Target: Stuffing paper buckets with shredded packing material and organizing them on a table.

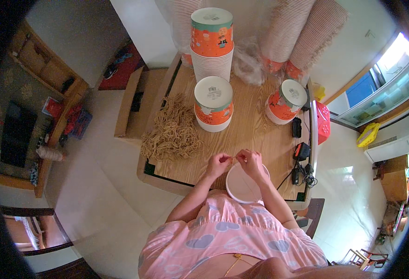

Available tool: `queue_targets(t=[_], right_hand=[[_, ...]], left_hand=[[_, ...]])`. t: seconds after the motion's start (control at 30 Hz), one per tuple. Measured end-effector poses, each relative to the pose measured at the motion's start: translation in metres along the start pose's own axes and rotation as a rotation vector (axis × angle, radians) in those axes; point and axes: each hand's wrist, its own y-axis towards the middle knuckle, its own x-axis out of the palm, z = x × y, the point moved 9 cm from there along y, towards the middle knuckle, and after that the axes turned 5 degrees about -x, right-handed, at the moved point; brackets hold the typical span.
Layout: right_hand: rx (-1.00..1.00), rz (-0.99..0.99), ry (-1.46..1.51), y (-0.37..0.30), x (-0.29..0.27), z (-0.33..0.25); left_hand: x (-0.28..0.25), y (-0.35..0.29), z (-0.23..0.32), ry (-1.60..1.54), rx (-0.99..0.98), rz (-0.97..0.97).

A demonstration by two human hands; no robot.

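My left hand and my right hand meet over the near edge of the table, fingertips pinched together. Between them shows a short bit of thin tan cord, mostly covered by the fingers. Just under my right hand and wrist is a round white paper tub, close against my body. To the left on the table lies a loose, tangled heap of tan cord. Beyond my hands an orange and white paper tub stands upside down, and another upside-down tub sits at the right.
Behind stands a tall stack of nested tubs. More stacks in clear plastic lean at the back. Along the table's right edge are a black and orange battery and cables. An open cardboard box adjoins the table's left side.
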Motion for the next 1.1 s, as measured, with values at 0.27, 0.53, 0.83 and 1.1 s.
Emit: queue_targets(t=[0.27, 0.53, 0.83, 1.1], right_hand=[[-0.012, -0.039, 0.115, 0.005, -0.002, -0.014], [-0.126, -0.039, 0.042, 0.005, 0.001, -0.024], [-0.2, 0.035, 0.024, 0.006, -0.006, -0.032], [-0.151, 0.01, 0.005, 0.006, -0.006, -0.028]], left_hand=[[-0.001, 0.0, -0.021, -0.232, -0.133, -0.025], [-0.004, -0.006, -0.019, -0.308, -0.167, -0.074], [-0.006, -0.007, -0.016, -0.24, -0.151, -0.075], [-0.009, -0.01, -0.007, -0.022, -0.04, -0.059]])
